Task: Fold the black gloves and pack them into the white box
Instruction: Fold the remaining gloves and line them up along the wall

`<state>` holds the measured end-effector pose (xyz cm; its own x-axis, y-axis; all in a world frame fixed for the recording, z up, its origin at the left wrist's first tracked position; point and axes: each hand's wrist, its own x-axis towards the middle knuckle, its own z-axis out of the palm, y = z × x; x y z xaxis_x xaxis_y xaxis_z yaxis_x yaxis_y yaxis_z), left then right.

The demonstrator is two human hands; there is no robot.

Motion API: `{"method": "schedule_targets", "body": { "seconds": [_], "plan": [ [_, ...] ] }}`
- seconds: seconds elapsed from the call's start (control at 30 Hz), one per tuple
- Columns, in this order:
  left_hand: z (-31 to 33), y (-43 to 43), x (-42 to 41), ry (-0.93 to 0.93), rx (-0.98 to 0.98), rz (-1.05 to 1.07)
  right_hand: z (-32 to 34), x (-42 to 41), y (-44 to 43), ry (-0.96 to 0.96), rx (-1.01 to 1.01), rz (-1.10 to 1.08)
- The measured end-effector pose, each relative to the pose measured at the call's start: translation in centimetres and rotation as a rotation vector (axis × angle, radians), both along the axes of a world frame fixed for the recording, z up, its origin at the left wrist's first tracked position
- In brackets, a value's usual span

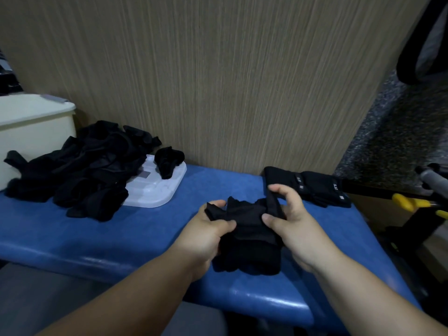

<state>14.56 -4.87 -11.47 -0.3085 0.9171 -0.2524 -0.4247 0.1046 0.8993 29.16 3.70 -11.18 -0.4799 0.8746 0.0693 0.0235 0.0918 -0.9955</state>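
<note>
Black gloves (pixel 247 230) sit bunched between my hands, left grip (pixel 206 236) and right grip (pixel 291 221) each pinching the fabric.

Blue bench (pixel 97 234): blk glove pile (pixel 80 170), lid (pixel 155 190), folded gloves (pixel 315 185)

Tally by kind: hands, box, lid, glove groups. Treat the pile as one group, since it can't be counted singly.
Hands: 2, left hand and right hand
White box: 1
White lid: 1
Glove groups: 4, loose pile, stray glove, folded stack, held bundle
Total: 8
</note>
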Motion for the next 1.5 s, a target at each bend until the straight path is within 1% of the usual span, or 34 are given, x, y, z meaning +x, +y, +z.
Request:
{"method": "schedule_targets", "body": {
  "seconds": [0.07, 0.1, 0.13, 0.17, 0.2, 0.27, 0.37, 0.43, 0.47, 0.53, 0.63, 0.67, 0.73, 0.8, 0.93, 1.1, 1.17, 1.33, 1.5],
  "plan": [
    [-0.4, 0.1, -0.3, 0.405, -0.137, 0.005, -0.4, 0.7, 0.3, -0.212, 0.146, 0.039],
    [-0.5, 0.0, -0.4, 0.593, -0.173, -0.003, -0.5, 1.0, 0.4, -0.371, 0.249, 0.035],
    [-0.7, 0.0, -0.6, 0.742, -0.185, -0.007, -0.7, 1.3, 0.5, -0.544, 0.360, 0.021],
    [-0.9, -0.1, -0.7, 0.852, -0.184, -0.002, -0.8, 1.4, 0.5, -0.698, 0.460, 0.002],
    [-1.1, -0.1, -0.8, 0.935, -0.178, 0.014, -0.9, 1.5, 0.5, -0.805, 0.533, -0.024],
    [-1.2, -0.1, -0.9, 1.041, -0.166, 0.040, -0.8, 1.6, 0.2, -0.892, 0.630, -0.095],
    [-1.3, 0.0, -0.9, 1.074, -0.160, 0.046, -1.1, 1.7, 0.5, -0.850, 0.837, -0.207],
    [-1.3, 0.0, -0.7, 1.097, -0.148, 0.040, -1.2, 1.6, 0.5, -0.785, 0.941, -0.191],
    [-1.4, 0.0, -0.6, 1.112, -0.138, 0.042, -1.1, 1.5, 0.5, -0.781, 0.944, -0.144],
    [-1.3, 0.0, -0.5, 1.153, -0.112, 0.062, -1.0, 1.2, 0.2, -0.834, 0.929, 0.012],
    [-1.2, 0.1, -0.5, 1.226, -0.094, 0.076, -1.4, 1.2, 0.2, -0.993, 0.910, 0.257],
    [-1.3, 0.1, -0.5, 1.230, -0.082, 0.071, -1.5, 1.2, 0.2, -1.055, 0.868, 0.330],
    [-1.6, 0.3, -0.6, 1.216, -0.040, 0.049, -1.6, 1.1, 0.2, -1.136, 0.767, 0.418],
    [-1.9, 0.5, -0.5, 1.174, 0.009, 0.017, -1.8, 1.2, 0.3, -1.158, 0.742, 0.447],
    [-2.3, 0.9, -0.2, 1.096, 0.073, -0.044, -1.9, 1.2, 0.5, -1.100, 0.761, 0.418],
    [-3.0, 1.3, 0.0, 1.136, 0.102, -0.069, -1.8, 1.7, 1.2, -0.884, 0.730, 0.317],
    [-3.2, 1.4, 0.1, 1.161, 0.118, -0.084, -1.8, 2.0, 1.5, -0.838, 0.714, 0.275],
    [-3.6, 1.6, 0.2, 1.354, 0.140, -0.159, -1.6, 2.6, 1.7, -0.810, 0.711, 0.194],
    [-3.4, 1.7, 0.4, 1.468, 0.183, -0.212, -1.5, 2.6, 1.4, -0.792, 0.727, 0.001]
  ]
}}
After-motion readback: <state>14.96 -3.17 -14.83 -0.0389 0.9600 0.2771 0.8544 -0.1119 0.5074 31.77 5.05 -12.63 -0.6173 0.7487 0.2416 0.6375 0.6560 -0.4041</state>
